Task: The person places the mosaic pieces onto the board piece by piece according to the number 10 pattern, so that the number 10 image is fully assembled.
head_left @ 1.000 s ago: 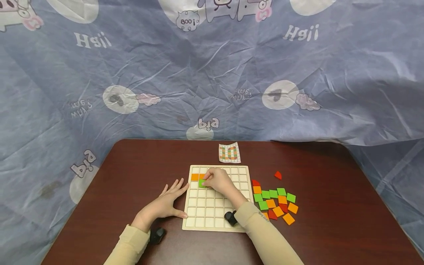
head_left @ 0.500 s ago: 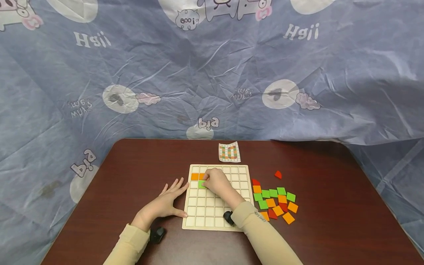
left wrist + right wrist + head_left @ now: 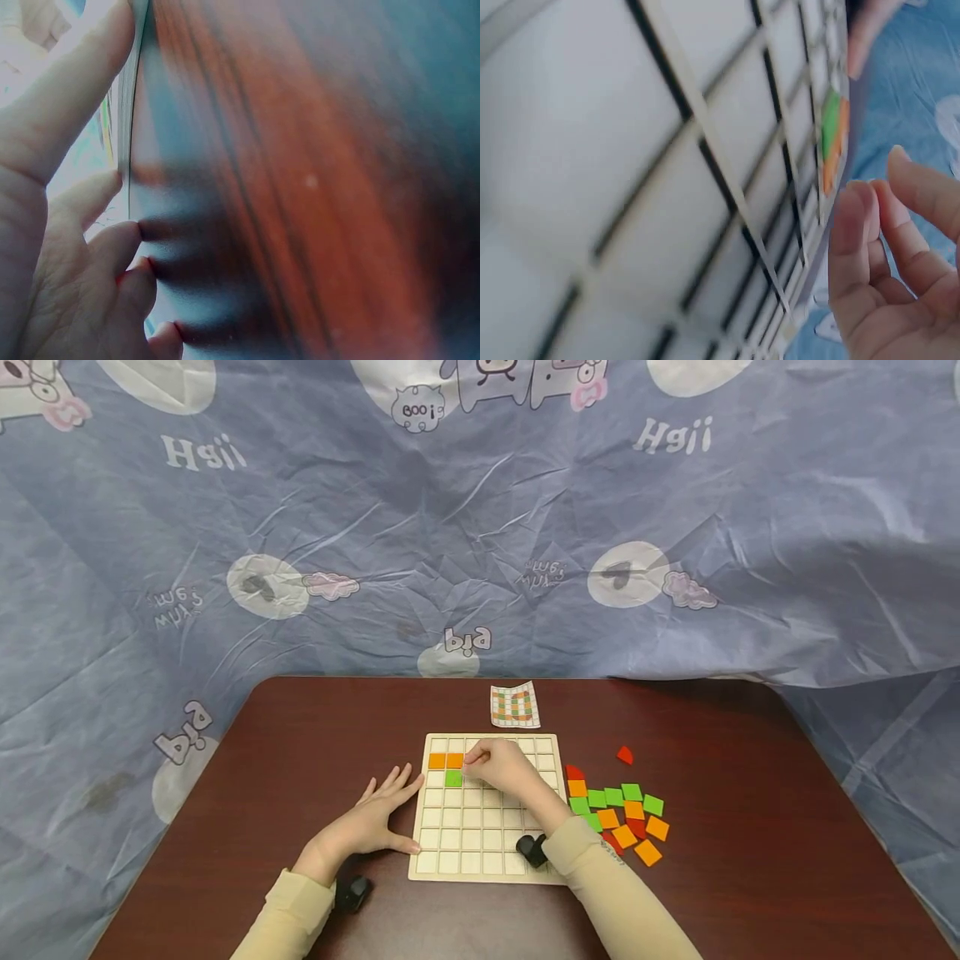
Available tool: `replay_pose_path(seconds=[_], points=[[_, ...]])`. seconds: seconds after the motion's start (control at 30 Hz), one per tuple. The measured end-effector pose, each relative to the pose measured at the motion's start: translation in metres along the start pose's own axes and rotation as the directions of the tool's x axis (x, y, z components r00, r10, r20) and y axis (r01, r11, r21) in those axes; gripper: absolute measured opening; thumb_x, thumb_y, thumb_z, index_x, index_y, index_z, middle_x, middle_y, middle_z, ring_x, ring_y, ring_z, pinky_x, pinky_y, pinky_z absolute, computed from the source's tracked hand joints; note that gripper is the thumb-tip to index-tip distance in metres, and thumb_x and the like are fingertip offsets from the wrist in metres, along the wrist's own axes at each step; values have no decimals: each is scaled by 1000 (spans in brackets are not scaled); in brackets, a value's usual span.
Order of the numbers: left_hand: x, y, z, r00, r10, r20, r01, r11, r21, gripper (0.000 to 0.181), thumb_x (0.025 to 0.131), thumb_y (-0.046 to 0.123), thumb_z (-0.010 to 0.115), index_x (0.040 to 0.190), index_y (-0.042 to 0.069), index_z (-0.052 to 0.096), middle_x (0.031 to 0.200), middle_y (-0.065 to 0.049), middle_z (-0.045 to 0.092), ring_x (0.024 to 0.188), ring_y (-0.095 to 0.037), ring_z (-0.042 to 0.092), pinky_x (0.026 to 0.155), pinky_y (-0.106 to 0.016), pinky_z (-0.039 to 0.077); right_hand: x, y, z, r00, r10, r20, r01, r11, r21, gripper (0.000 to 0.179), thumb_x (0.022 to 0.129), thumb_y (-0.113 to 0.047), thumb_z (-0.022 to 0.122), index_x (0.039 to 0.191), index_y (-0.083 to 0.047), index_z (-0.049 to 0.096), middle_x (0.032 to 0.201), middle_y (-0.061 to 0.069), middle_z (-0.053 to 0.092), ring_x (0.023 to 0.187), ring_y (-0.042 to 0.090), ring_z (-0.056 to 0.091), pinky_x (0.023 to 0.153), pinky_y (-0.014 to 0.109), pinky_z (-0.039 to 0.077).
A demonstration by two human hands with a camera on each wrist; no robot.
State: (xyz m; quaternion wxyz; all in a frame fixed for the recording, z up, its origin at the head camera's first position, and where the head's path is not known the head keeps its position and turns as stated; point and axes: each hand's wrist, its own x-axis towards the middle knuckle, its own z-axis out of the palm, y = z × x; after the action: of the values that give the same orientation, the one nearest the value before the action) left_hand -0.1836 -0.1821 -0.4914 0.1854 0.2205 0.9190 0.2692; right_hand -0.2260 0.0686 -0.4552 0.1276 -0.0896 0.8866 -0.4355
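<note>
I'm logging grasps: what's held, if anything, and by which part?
Nothing: the right hand is empty beside the green tile; the left hand merely touches the board along its edge.

board [image 3: 471, 839]: cream grid | loose pieces [image 3: 634, 810]: green, orange, red | table [image 3: 750, 793]: dark red-brown

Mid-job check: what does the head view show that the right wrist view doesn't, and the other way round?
Only the head view: the printed pattern card, loose square tiles to the right of the grid board, a red quarter-round tile and both sleeves.

Only the right wrist view: a close look inside the right hand, with no tile visible between its fingertips.

Both: the board, its green tile and orange tiles, the printed cloth and the right hand.
</note>
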Motion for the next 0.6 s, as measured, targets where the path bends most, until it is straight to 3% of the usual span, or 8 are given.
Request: replay_pose_path(seconds=[0.17,0.43,0.6], points=[[-2,-1,0,1000,11,0,-11,1000,-3,107,73,42,84,157,11,26,165,-19,8,153,-40,3,119,-64,-1,-9,6,-27,999,44,-2,-43,994,97,11,91,-16,70,98,-9,72,89,9,71,84,30,69,66,26,50],[-2,-3,0,1000,4,3,-4,1000,-2,108,72,43,84,157,11,26,165,-19,8,153,-40,2,119,-65,-1,-30,30,-70,995,87,-49,-81,990,115,20,94,-19,67,108,-6,70,101,18,72,91,34,69,82,44,55],[-1,-2,1,1000,15,4,-15,1000,-9,108,72,42,84,157,11,25,165,-19,8,153,-40,2,119,-64,-1,-44,53,-98,994,76,-78,-68,992,106,29,96,-22,65,115,0,67,103,21,69,92,35,67,84,46,56]])
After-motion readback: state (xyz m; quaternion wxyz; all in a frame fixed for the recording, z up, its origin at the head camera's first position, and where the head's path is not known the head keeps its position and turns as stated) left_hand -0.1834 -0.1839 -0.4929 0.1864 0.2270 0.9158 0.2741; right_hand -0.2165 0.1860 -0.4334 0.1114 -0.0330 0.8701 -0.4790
